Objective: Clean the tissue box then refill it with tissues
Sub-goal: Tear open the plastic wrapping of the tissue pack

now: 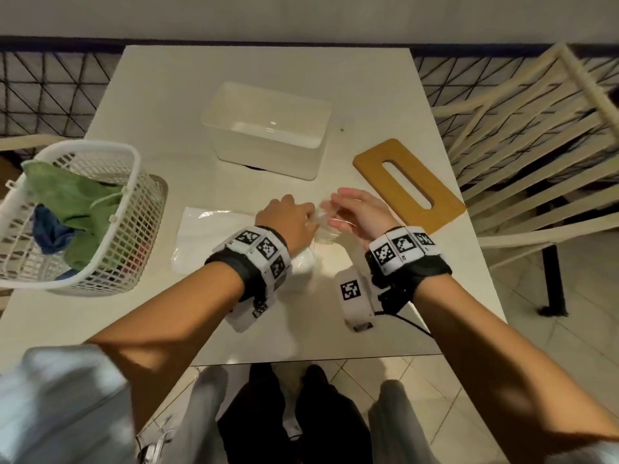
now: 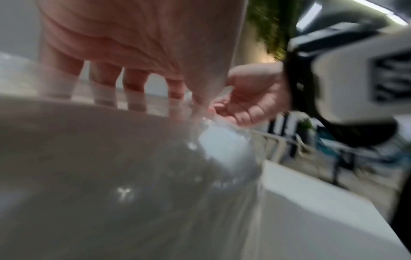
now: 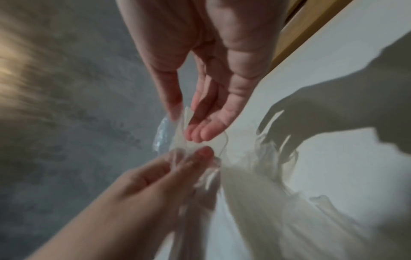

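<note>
The white tissue box (image 1: 268, 128) stands open and empty at the table's middle back. Its wooden lid (image 1: 407, 184) with a slot lies to the right. A tissue pack (image 1: 214, 236) in clear plastic wrap (image 1: 321, 226) lies in front of the box. My left hand (image 1: 310, 212) pinches the wrap's bunched right end. My right hand (image 1: 331, 209) pinches the same film from the other side. In the right wrist view the right hand (image 3: 186, 123) holds the wrap (image 3: 162, 133) between thumb and fingers, just above the left hand (image 3: 195, 158). The left wrist view is blurred, with the left hand (image 2: 191, 98) behind the film (image 2: 222, 146).
A white plastic basket (image 1: 134, 169) with green and blue cloths sits at the table's left edge. A slatted chair (image 1: 536, 145) stands to the right of the white table (image 1: 368, 78). A railing runs behind it. My legs are under the near edge.
</note>
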A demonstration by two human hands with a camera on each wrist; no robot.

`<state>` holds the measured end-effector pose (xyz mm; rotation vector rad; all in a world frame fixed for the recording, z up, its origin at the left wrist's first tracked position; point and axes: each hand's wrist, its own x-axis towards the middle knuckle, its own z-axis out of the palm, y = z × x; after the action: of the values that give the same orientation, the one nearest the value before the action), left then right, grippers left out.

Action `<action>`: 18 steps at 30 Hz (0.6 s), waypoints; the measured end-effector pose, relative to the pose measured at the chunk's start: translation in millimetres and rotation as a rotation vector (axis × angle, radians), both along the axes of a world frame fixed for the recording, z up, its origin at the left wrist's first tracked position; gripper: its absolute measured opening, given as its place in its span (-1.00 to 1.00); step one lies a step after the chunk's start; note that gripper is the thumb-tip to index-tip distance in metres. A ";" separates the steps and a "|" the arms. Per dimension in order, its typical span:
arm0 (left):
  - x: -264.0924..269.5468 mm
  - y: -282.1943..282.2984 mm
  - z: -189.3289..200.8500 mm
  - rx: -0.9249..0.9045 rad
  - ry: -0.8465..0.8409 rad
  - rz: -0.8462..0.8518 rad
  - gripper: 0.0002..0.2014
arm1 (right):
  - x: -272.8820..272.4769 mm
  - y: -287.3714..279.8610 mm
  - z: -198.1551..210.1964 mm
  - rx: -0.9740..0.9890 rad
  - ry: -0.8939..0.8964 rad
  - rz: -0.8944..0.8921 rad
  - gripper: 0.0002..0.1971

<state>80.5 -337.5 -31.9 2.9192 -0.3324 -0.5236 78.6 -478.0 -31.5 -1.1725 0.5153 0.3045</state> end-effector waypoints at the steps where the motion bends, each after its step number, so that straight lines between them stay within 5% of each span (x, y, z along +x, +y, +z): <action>1: 4.0 1.0 -0.3 -0.062 0.004 0.072 -0.58 | -2.6 3.1 0.5 -0.017 -0.018 -0.014 -0.89; 7: 11.2 6.6 -0.6 -0.236 -0.006 0.303 -0.63 | -54.0 13.4 -27.9 -0.558 -0.181 0.225 -0.72; 11: 7.1 6.1 -1.7 -0.511 -0.109 0.324 -0.68 | -69.5 18.4 -38.3 -0.580 -0.203 0.472 -0.48; 13: 4.8 5.1 -6.2 -0.500 -0.147 0.164 -0.72 | -70.5 20.2 -40.3 -0.653 -0.174 0.534 -0.54; 15: 4.4 7.3 -14.4 -0.472 -0.126 0.053 -0.70 | -70.9 19.6 -42.6 -0.778 -0.227 0.573 -0.83; 18: 2.5 13.1 -7.7 -0.157 -0.057 -0.074 -0.74 | -74.0 15.8 -48.3 -0.857 -0.332 0.567 -0.59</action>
<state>82.9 -324.4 -39.5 2.7829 -0.4679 -0.4057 4.5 -462.2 -79.8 -2.1628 -0.0219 0.3722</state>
